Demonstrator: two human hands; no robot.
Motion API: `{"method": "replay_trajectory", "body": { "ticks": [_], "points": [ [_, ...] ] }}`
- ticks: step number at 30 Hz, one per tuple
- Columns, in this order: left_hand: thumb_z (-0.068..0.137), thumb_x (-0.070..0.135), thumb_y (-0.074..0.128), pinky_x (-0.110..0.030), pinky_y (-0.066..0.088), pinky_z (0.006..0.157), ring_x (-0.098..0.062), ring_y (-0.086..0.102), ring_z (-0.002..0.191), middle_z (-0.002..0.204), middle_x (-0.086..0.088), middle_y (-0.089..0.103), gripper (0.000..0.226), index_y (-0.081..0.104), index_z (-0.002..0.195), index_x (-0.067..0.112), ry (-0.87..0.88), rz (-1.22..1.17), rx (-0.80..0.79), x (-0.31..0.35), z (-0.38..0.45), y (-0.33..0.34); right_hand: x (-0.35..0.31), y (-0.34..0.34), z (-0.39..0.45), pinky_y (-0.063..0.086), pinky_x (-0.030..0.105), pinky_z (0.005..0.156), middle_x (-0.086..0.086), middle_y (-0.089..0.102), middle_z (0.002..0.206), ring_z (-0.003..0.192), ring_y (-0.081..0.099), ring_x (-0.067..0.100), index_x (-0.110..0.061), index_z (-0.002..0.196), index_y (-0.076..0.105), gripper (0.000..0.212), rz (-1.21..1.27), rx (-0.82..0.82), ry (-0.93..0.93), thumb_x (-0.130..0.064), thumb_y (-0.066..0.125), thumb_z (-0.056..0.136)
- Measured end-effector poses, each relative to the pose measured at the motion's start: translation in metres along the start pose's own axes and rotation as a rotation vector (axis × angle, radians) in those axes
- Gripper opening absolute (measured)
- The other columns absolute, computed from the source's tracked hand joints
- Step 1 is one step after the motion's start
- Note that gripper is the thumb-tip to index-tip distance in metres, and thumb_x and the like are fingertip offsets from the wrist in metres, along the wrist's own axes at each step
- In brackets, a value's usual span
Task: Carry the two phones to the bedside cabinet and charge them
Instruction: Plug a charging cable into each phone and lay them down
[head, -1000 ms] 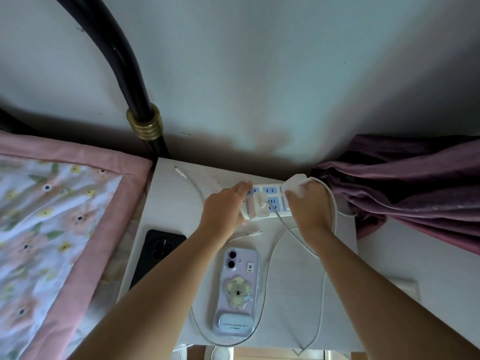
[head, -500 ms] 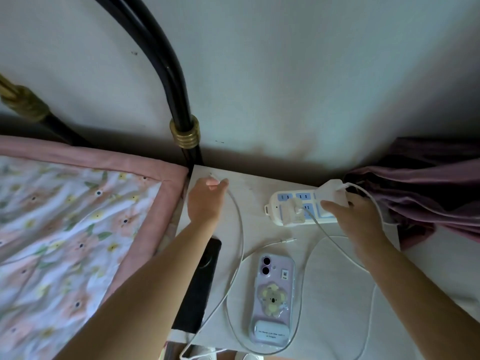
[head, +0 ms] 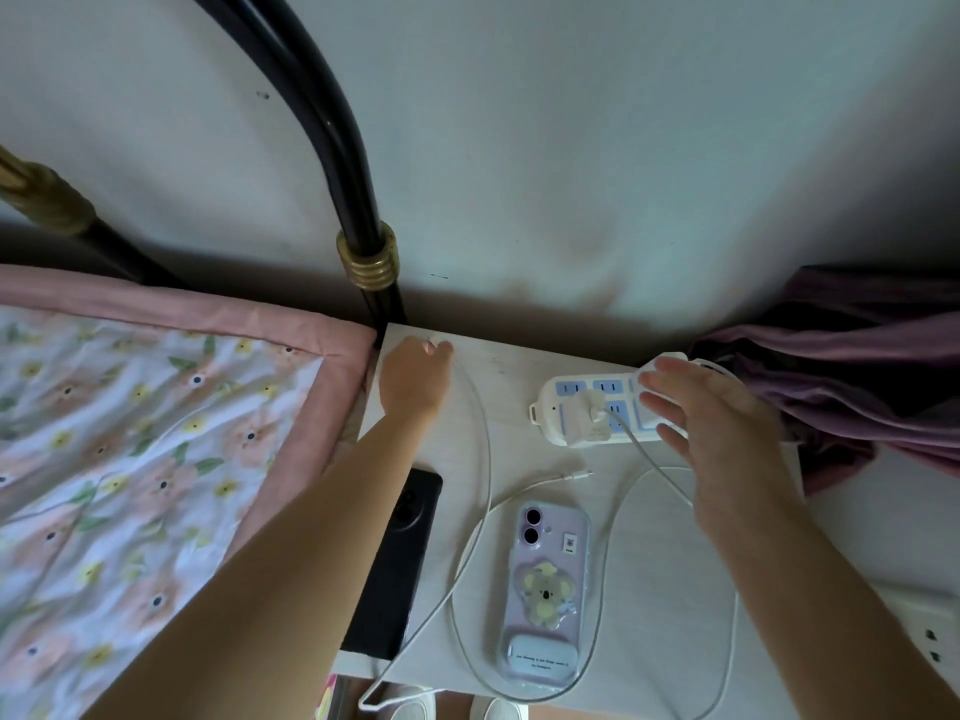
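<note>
Two phones lie face down on the white bedside cabinet (head: 524, 371): a black phone (head: 397, 558) at its left edge, partly under my left forearm, and a purple phone (head: 545, 595) with a koala grip in the middle. My left hand (head: 415, 381) pinches the plug end of a white cable (head: 485, 459) at the cabinet's back left corner. My right hand (head: 706, 413) hovers with fingers spread over the white and blue power strip (head: 587, 402), where a white charger (head: 587, 420) is plugged in. A second cable end (head: 576, 475) lies loose above the purple phone.
A bed with a pink-edged floral quilt (head: 145, 449) borders the cabinet on the left, with a black and brass bed frame (head: 363, 252) behind. Purple fabric (head: 852, 376) is bunched at the right. The wall stands directly behind. A white socket block (head: 930, 626) sits lower right.
My left hand moved from the power strip to the back left corner and took the cable end. My right hand let go of the white adapter and opened over the strip.
</note>
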State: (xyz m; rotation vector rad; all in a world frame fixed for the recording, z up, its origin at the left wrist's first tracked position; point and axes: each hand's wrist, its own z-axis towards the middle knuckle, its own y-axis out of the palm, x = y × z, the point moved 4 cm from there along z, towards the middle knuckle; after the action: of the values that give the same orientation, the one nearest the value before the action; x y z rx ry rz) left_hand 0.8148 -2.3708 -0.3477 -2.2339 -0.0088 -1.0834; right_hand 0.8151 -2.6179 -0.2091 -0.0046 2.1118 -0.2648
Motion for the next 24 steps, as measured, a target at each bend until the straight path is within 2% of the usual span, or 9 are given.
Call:
{"method": "replay_trajectory", "body": {
  "ticks": [3,6,10,13,15,18,21,23,24],
  "points": [
    [0.092,0.024,0.051,-0.028,0.049,0.059,-0.019,0.064,0.073,0.076,-0.003,0.066,0.022,0.060,0.085,0.005,0.006,-0.221,-0.107,-0.004,-0.008,0.010,0.000,0.012,-0.004,0.045,0.024,0.076,0.004,0.071,0.093,0.087,0.064,0.015,-0.022,0.083,0.068,0.014,-0.047,-0.064,-0.003,-0.010,0.060,0.086],
    [0.095,0.016,0.047,-0.017,0.043,0.047,-0.010,0.060,0.053,0.075,-0.009,0.069,0.018,0.059,0.094,0.002,-0.003,-0.294,-0.226,-0.005,-0.023,0.012,-0.002,0.022,-0.010,0.045,0.019,0.069,0.002,0.073,0.084,0.081,0.065,0.014,-0.020,0.082,0.068,0.016,-0.081,-0.138,-0.033,-0.009,0.058,0.088],
    [0.097,0.023,0.049,-0.031,0.046,0.065,-0.011,0.051,0.055,0.064,0.001,0.061,0.022,0.063,0.084,0.012,0.068,-0.295,-0.229,-0.003,-0.057,0.002,-0.004,0.036,-0.020,0.043,0.008,0.061,-0.001,0.073,0.080,0.077,0.065,0.011,-0.023,0.079,0.068,0.017,-0.205,-0.182,-0.143,-0.009,0.061,0.084],
    [0.094,0.029,0.053,-0.036,0.047,0.068,-0.009,0.052,0.060,0.064,0.009,0.057,0.024,0.069,0.091,0.012,0.124,-0.254,-0.179,-0.017,-0.085,-0.013,-0.002,0.044,-0.028,0.047,0.025,0.085,-0.013,0.070,0.073,0.077,0.064,0.006,-0.032,0.071,0.065,0.017,-0.414,-0.096,-0.299,-0.018,0.064,0.080],
    [0.094,0.032,0.053,-0.033,0.049,0.073,-0.005,0.058,0.069,0.072,0.012,0.063,0.021,0.067,0.082,0.022,0.186,-0.157,-0.161,-0.032,-0.102,-0.026,0.002,0.052,-0.036,0.040,0.042,0.105,-0.023,0.068,0.070,0.076,0.063,-0.002,-0.036,0.067,0.062,0.011,-0.520,-0.072,-0.363,-0.029,0.060,0.075],
    [0.093,0.028,0.054,-0.034,0.047,0.086,-0.008,0.060,0.091,0.088,0.007,0.063,0.023,0.065,0.074,0.021,0.281,-0.092,-0.088,-0.059,-0.115,-0.041,0.012,0.068,-0.052,0.036,0.045,0.110,-0.021,0.066,0.067,0.075,0.061,-0.004,-0.036,0.068,0.061,0.011,-0.576,-0.096,-0.357,-0.030,0.058,0.078],
    [0.093,0.025,0.056,-0.016,0.034,0.095,-0.007,0.047,0.120,0.116,0.003,0.059,0.025,0.068,0.073,0.017,0.210,-0.120,-0.048,-0.086,-0.126,-0.044,0.034,0.083,-0.071,0.048,0.027,0.091,-0.020,0.064,0.076,0.083,0.062,0.000,-0.033,0.083,0.064,0.012,-0.640,-0.184,-0.318,-0.023,0.058,0.086],
    [0.093,0.033,0.053,-0.021,0.029,0.098,-0.005,0.039,0.132,0.132,-0.001,0.056,0.029,0.067,0.070,0.022,0.175,-0.126,-0.043,-0.100,-0.135,-0.042,0.058,0.093,-0.079,0.048,0.016,0.074,-0.016,0.066,0.086,0.084,0.062,0.002,-0.028,0.093,0.065,0.012,-0.660,-0.277,-0.237,-0.020,0.058,0.087],
    [0.093,0.036,0.052,-0.026,0.030,0.101,-0.005,0.037,0.135,0.137,-0.001,0.052,0.031,0.068,0.071,0.022,0.166,-0.132,-0.044,-0.105,-0.140,-0.041,0.074,0.097,-0.081,0.049,0.018,0.074,-0.012,0.067,0.090,0.084,0.062,0.003,-0.026,0.098,0.064,0.014,-0.663,-0.306,-0.170,-0.019,0.059,0.087]
  ]
}}
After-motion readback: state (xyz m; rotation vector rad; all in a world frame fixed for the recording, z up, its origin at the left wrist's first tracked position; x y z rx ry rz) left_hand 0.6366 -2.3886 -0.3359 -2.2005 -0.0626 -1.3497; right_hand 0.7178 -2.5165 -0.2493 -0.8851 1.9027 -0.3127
